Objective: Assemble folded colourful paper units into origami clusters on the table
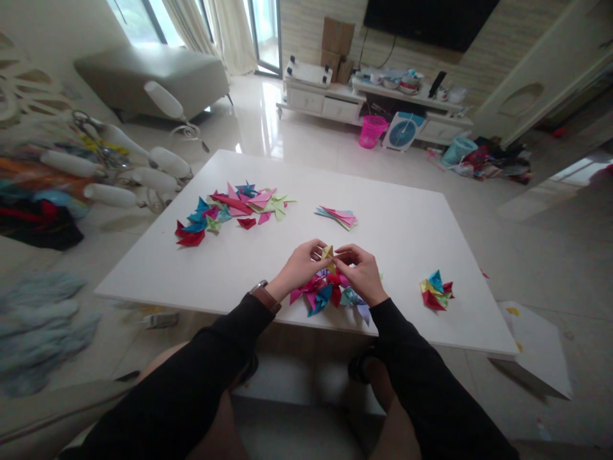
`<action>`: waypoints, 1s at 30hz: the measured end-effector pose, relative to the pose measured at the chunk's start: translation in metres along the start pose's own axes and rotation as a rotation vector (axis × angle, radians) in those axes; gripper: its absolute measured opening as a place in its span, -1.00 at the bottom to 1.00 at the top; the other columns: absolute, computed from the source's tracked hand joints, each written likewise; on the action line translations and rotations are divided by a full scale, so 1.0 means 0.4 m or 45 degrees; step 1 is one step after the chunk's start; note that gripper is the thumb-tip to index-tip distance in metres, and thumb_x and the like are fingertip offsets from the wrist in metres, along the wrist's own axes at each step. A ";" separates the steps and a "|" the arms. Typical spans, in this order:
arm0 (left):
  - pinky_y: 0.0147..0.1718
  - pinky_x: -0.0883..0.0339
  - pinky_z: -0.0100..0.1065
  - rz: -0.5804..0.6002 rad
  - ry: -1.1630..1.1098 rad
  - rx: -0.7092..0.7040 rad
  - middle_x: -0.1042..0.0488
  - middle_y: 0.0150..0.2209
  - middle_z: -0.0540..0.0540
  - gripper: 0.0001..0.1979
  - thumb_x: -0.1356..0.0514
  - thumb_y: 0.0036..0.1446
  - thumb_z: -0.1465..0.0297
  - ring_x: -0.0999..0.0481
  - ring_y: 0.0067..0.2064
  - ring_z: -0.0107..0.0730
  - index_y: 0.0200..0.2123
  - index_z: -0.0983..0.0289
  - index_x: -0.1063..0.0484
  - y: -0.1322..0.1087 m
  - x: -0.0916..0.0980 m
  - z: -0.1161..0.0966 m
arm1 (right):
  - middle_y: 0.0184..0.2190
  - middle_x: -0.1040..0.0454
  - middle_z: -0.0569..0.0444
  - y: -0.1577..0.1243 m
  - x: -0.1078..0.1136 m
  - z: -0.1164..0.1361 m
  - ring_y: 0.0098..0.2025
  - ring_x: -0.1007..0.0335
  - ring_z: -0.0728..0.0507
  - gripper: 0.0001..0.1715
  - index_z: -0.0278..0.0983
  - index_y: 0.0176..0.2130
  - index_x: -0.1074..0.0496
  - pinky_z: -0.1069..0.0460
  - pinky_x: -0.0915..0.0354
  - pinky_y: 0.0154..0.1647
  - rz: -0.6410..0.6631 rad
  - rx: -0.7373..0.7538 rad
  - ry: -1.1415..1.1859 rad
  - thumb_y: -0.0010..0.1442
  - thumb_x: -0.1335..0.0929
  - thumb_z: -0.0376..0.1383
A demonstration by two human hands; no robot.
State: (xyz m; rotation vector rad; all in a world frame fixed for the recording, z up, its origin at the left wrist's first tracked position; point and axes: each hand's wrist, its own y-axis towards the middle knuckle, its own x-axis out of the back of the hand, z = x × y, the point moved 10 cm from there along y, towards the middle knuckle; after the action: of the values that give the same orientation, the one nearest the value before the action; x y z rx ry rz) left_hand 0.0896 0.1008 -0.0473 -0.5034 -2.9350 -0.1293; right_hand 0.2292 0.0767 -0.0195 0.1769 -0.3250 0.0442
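Observation:
Between both hands is a small yellow folded paper piece (328, 253), held above the front part of the table. My left hand (306, 263) pinches its left side, and a watch with a brown strap is on that wrist. My right hand (357, 268) grips the right side with thumb and fingertips. Just below the hands lies a cluster of folded paper figures (322, 299) in pink, blue, red, teal and lilac, partly hidden by the hands. Farther back, a thin stack of narrow folded papers (339, 217) in pink, green and blue rests on the table.
The white table (402, 223) also bears a large pile of origami figures (239, 204) at the back left and a small multicoloured group (437, 291) at the right. A white lamp (165, 160) with several arms stands beyond the left edge. A white box (539, 348) is at the lower right.

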 end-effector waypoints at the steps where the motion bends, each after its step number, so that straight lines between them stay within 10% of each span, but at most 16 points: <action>1: -0.29 -0.38 -0.38 0.003 -0.007 0.003 -0.55 -0.32 0.06 -0.79 -0.33 0.11 0.34 -0.52 -0.29 -0.40 -0.20 0.30 -0.48 0.000 -0.001 -0.001 | -0.36 -0.63 0.01 0.000 0.002 0.000 -0.32 -0.58 -0.16 -0.80 -0.25 -0.22 -0.52 0.00 -0.43 -0.29 -0.013 -0.003 -0.013 0.13 -0.47 -0.22; 8: -0.31 -0.45 -0.32 0.024 -0.126 0.177 -0.57 -0.13 0.20 -0.46 -0.40 0.04 0.29 -0.57 -0.29 -0.37 0.07 0.31 -0.39 -0.002 -0.002 0.022 | -0.46 -0.56 0.07 0.002 0.042 -0.009 -0.43 -0.49 -0.12 -0.84 -0.25 -0.30 -0.50 0.02 -0.36 -0.40 -0.190 -0.052 -0.062 0.08 -0.46 -0.24; 20: -0.25 -0.40 -0.30 0.028 -0.200 0.201 -0.61 -0.36 0.13 -0.78 -0.36 0.03 0.31 -0.55 -0.32 -0.35 -0.31 0.36 -0.59 0.005 0.001 0.016 | -0.49 -0.54 0.09 0.011 0.054 -0.059 -0.45 -0.47 -0.10 -0.68 -0.25 -0.36 -0.45 0.03 -0.34 -0.42 -0.286 -0.238 0.320 -0.08 -0.54 -0.17; 30: -0.19 -0.46 -0.27 0.027 -0.425 0.248 -0.56 -0.15 0.17 -0.55 -0.46 -0.03 0.26 -0.64 -0.20 -0.29 -0.16 0.30 -0.37 -0.003 -0.008 0.017 | -0.49 -0.54 0.09 0.007 0.037 -0.047 -0.47 -0.44 -0.10 -0.69 -0.23 -0.37 -0.45 0.03 -0.32 -0.44 -0.240 -0.193 0.230 -0.04 -0.53 -0.13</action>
State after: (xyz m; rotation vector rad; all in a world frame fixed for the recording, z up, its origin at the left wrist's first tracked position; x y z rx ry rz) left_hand 0.0911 0.0994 -0.0548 -0.5745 -3.2144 0.2669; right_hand 0.2488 0.0831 -0.0320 0.0521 -0.1299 -0.1500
